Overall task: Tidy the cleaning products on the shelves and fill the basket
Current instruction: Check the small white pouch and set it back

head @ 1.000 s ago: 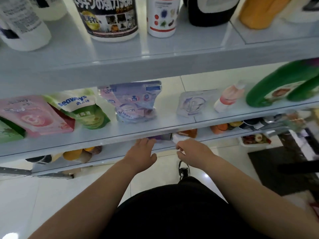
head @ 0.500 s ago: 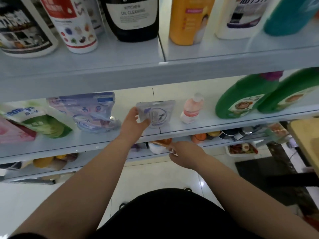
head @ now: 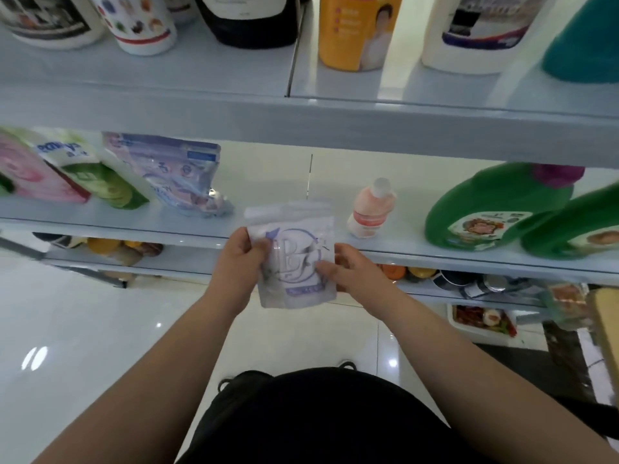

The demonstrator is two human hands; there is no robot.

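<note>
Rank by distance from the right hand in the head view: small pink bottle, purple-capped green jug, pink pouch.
1. Small pink bottle, on the middle shelf just above the right hand.
2. Purple-capped green jug, further right on that shelf.
3. Pink pouch, at the far left end.

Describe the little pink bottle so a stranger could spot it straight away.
On the middle shelf, left of the two green jugs, stands the small pink bottle. It alone is small and pink with a whitish cap; its neighbours are large green jugs and flat pouches.
</note>
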